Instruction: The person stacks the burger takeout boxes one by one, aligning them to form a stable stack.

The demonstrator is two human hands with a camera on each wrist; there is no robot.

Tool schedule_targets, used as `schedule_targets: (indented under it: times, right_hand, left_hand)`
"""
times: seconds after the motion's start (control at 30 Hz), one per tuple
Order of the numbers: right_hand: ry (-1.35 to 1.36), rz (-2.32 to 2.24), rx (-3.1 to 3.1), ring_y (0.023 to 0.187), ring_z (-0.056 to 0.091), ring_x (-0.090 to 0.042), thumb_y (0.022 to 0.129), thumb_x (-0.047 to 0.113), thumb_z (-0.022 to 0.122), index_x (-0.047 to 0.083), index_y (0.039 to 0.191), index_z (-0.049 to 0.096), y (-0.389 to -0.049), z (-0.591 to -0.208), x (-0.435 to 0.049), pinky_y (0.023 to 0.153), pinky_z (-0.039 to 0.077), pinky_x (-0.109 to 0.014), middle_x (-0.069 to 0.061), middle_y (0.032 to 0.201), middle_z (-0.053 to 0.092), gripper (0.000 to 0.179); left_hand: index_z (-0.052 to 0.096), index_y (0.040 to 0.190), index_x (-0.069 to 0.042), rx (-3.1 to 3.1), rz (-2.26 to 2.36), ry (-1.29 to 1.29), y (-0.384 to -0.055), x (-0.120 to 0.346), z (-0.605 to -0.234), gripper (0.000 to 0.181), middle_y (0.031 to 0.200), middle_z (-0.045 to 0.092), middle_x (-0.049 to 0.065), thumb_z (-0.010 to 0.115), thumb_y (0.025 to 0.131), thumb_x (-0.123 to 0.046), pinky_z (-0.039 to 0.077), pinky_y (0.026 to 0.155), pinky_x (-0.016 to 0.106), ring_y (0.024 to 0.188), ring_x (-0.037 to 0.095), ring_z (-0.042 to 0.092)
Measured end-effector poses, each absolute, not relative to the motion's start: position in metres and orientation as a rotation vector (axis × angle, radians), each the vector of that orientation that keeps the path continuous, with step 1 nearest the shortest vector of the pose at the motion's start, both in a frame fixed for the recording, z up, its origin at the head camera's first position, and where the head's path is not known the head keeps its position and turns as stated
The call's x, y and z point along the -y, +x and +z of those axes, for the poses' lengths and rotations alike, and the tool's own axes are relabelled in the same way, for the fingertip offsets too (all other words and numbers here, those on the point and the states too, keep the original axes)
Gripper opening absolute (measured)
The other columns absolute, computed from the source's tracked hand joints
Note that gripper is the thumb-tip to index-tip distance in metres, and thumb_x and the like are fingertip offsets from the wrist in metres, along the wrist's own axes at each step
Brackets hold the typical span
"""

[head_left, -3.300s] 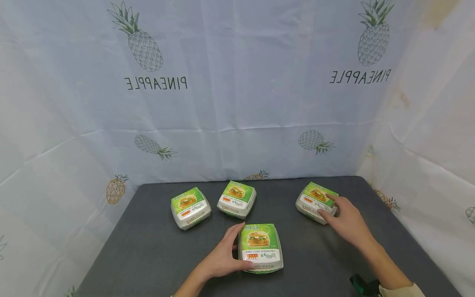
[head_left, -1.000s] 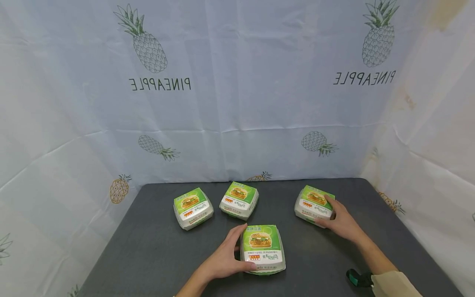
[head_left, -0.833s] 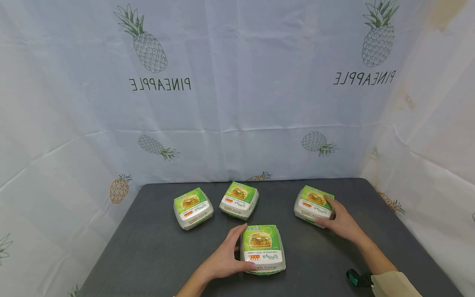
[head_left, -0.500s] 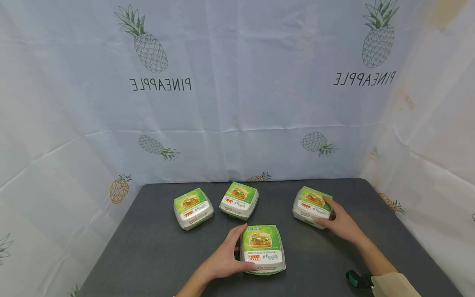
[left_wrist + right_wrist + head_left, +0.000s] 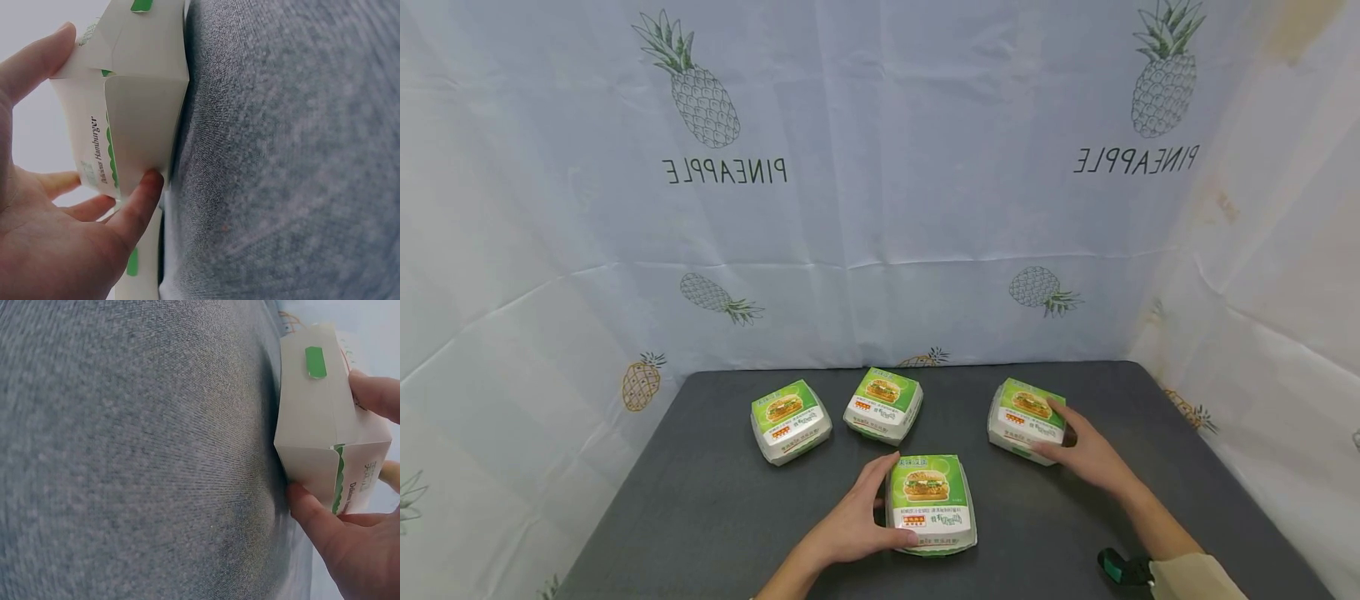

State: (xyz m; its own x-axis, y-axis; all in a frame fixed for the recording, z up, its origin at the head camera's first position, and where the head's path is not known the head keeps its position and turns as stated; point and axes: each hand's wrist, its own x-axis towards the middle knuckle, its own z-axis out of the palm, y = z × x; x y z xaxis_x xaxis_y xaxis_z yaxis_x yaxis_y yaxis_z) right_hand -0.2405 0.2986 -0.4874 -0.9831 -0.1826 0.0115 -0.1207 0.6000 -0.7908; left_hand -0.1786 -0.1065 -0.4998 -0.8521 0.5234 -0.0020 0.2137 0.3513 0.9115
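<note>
My left hand (image 5: 856, 518) holds a green and white hamburger box (image 5: 934, 508) at the front middle of the table, thumb on its near edge and index finger at its far left corner. The left wrist view shows fingers around the side of this box (image 5: 140, 131), which sits on the grey surface. At the right, my right hand (image 5: 1092, 454) grips another hamburger box (image 5: 1026, 417) by its right side, thumb near the front and index finger on top. In the right wrist view that box (image 5: 309, 412) rests flat on the surface, fingertips (image 5: 306, 500) against its lower edge.
Two more hamburger boxes stand at the back: one on the left (image 5: 790, 421), one near the middle (image 5: 883, 406). A white pineapple-print cloth (image 5: 887, 208) hangs behind the dark table (image 5: 700, 517) and along its sides. A black and green strap (image 5: 1123, 567) is by the right sleeve.
My right hand has slid its hamburger box to the left and a little toward me. The left hand and its box stay put, as do the two back boxes.
</note>
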Motion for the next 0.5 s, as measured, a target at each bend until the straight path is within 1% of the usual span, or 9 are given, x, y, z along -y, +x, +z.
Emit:
schedule_targets:
  times: [0.13, 0.23, 0.37, 0.5]
  right_hand:
    - [-0.280, -1.363, -2.725, 0.123, 0.054, -0.045, 0.096, 0.034, 0.073, -0.001, 0.162, 0.014, -0.2395, -0.4862, -0.2972, 0.075, 0.052, -0.035, -0.030, 0.144, 0.040, 0.095]
    - [-0.256, -1.373, -2.709, 0.124, 0.053, -0.045, 0.096, 0.035, 0.074, 0.002, 0.163, 0.015, -0.2384, -0.4860, -0.2959, 0.076, 0.052, -0.035, -0.030, 0.146, 0.039, 0.095]
    - [-0.243, -1.399, -2.679, 0.127, 0.051, -0.047, 0.095, 0.033, 0.074, 0.005, 0.163, 0.015, -0.2357, -0.4856, -0.2939, 0.076, 0.052, -0.036, -0.030, 0.148, 0.037, 0.094]
    - [-0.241, -1.406, -2.664, 0.128, 0.050, -0.048, 0.095, 0.031, 0.074, 0.006, 0.164, 0.015, -0.2337, -0.4853, -0.2924, 0.078, 0.052, -0.038, -0.031, 0.149, 0.036, 0.094]
  left_hand:
    - [0.020, 0.162, -0.007, -2.322, 1.506, 0.655, -0.1781, 0.1064, -0.4994, 0.109, 0.162, 0.021, 0.013, 0.086, 0.082, -0.040, 0.050, 0.101, 0.030, 0.134, 0.025, 0.044]
    - [0.020, 0.162, -0.007, -2.324, 1.507, 0.650, -0.1775, 0.1061, -0.4994, 0.109, 0.162, 0.021, 0.012, 0.086, 0.082, -0.040, 0.049, 0.102, 0.029, 0.135, 0.025, 0.043]
    - [0.020, 0.162, -0.007, -2.318, 1.510, 0.647, -0.1774, 0.1058, -0.4991, 0.108, 0.162, 0.021, 0.013, 0.086, 0.083, -0.039, 0.049, 0.102, 0.030, 0.135, 0.025, 0.044]
    - [0.020, 0.162, -0.006, -2.312, 1.513, 0.652, -0.1777, 0.1060, -0.4987, 0.108, 0.162, 0.021, 0.014, 0.086, 0.083, -0.038, 0.049, 0.102, 0.030, 0.135, 0.025, 0.044]
